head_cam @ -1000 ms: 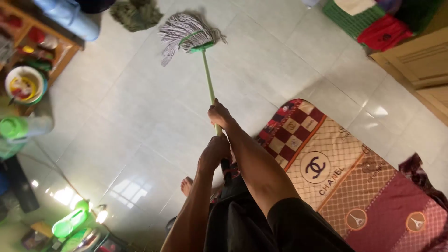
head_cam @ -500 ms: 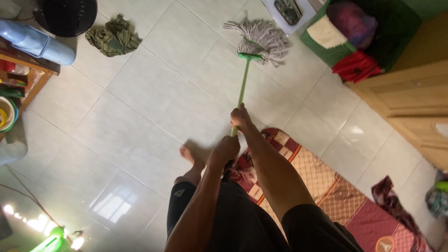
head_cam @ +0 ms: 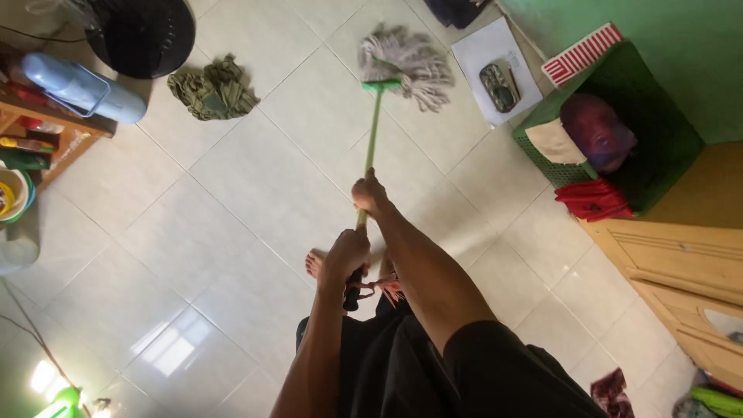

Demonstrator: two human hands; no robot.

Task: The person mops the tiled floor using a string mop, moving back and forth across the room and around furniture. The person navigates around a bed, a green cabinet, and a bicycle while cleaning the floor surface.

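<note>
Right now your fingers are wrapped tight around the mop handle (head_cam: 372, 147): your right hand (head_cam: 368, 193) grips it higher up, your left hand (head_cam: 347, 254) closes on it lower down, near the end by your waist. That split grip looks meant to give you leverage, the upper hand steering while the lower one anchors the end.

From your hands the green handle runs away from you to the mop head (head_cam: 406, 66), whose grey strings are splayed on the floor (head_cam: 255, 186), well ahead of you. Your bare foot (head_cam: 313, 263) stands on the tiles just under your left hand.

Just beside the mop head lies a sheet of paper (head_cam: 484, 58) with a small dark thing on it. Further right a green basket (head_cam: 658, 131) holds cloth bundles, with a red cloth (head_cam: 592, 200) at its near edge, next to a wooden cabinet (head_cam: 681, 263). On the other side a crumpled green rag (head_cam: 214, 87) lies on the tiles near a black fan base (head_cam: 139, 35), and a pale blue flask (head_cam: 77, 85) lies on a wooden shelf (head_cam: 54, 128). All of these sit around the edge of the tiles.
</note>
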